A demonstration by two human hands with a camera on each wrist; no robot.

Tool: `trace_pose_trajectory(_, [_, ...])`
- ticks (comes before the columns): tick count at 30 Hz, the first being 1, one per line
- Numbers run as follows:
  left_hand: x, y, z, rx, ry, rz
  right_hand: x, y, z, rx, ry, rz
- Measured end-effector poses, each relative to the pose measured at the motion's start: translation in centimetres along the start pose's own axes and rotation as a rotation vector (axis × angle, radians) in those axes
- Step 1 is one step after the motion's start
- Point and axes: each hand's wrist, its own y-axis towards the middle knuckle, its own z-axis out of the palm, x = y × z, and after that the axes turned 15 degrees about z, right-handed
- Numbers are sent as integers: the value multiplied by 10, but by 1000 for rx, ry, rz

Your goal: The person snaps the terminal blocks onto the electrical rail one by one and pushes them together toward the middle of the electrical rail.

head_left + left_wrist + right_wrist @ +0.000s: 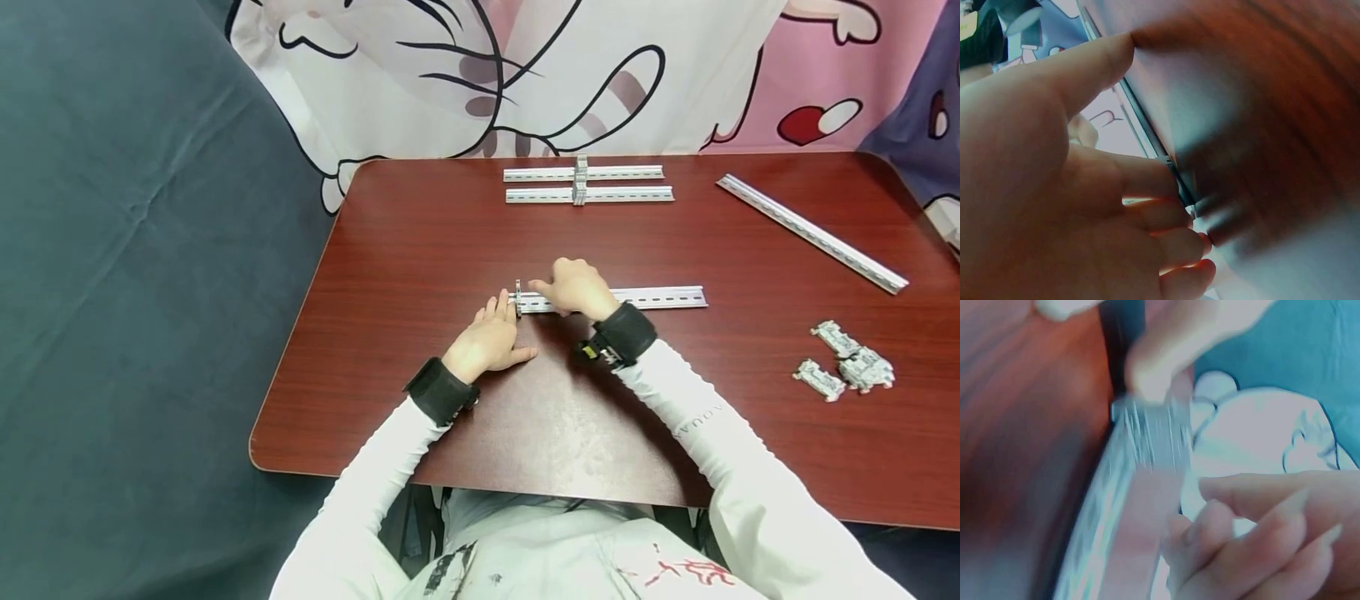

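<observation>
A silver slotted mounting rail [660, 297] lies across the middle of the table. Near its left end stands a thin grey terminal block [518, 298], its ridged face [1157, 434] blurred in the right wrist view. My left hand [489, 337] lies palm down with fingers straight and thumb spread, fingertips right at the block. My right hand [577, 287] is over the rail just right of the block. Its fingers [1254, 550] are curled beside the rail with nothing seen inside them, while the thumb points left towards the block.
At the back, two short rails [630, 194] carry a row of grey terminal blocks [580, 179]. A longer bare rail [813, 233] lies slanted at the back right. Several loose terminal blocks [866, 368] lie at the right. A printed cloth [420, 108] hangs behind the table.
</observation>
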Motion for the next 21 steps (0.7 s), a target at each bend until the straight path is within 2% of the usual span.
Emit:
trace_pose_trajectory(7, [0,-1,0,2,-43,-16,-70,-12,-41,-41,9,-4])
trace_pose_trajectory(11, [1,-2,0,-2,-52,-23,-118,-21,-66,-20,7,8])
trace_pose_trajectory(16, [2,-1,1,-3,-57,-23,-178,-35,-91,-12,-20,95])
trace_pose_trajectory(21, [1,-1,2,-9,-57,-17,-229,-55,-104,21,-35,162])
